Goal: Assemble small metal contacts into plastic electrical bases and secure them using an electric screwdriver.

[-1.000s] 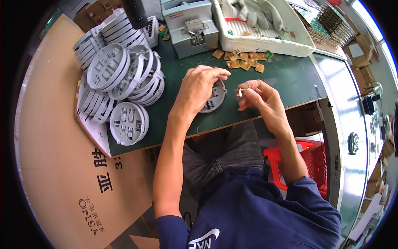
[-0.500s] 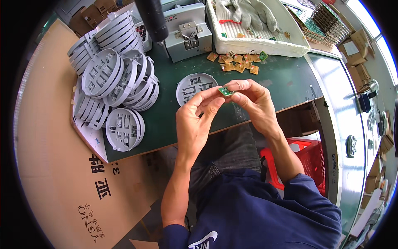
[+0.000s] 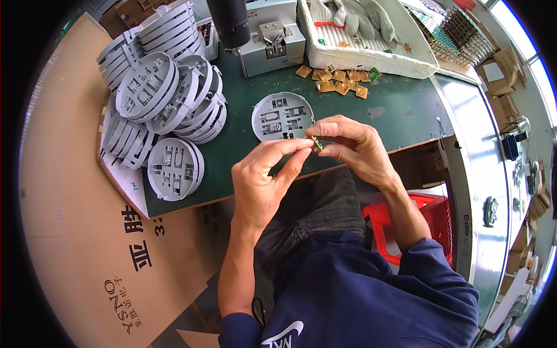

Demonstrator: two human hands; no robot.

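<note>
Between my two hands is a small green circuit board [image 3: 317, 144], tilted nearly edge-on. My left hand [image 3: 264, 177] pinches its left side between thumb and forefinger. On the other side, the thumb and forefinger of my right hand [image 3: 357, 148] grip it too. Just beyond my fingers lies a round grey plastic housing [image 3: 282, 116] with slots and raised clips, face up on the green table [image 3: 232, 168]; my fingers cover part of its near rim. Several small tan and green circuit boards [image 3: 341, 86] are scattered behind it.
Many grey round housings [image 3: 148, 87] are heaped on the left. At the back stand a grey metal machine [image 3: 272, 43] and a dark cylinder [image 3: 228, 23]. A white foam tray [image 3: 400, 65] with gloves [image 3: 362, 17] is behind the loose boards. A red plastic stool [image 3: 386, 229] stands below the table.
Both hands have come slightly down toward me with the circuit board. The board has turned from showing its green face to nearly edge-on. The view has shifted a little.
</note>
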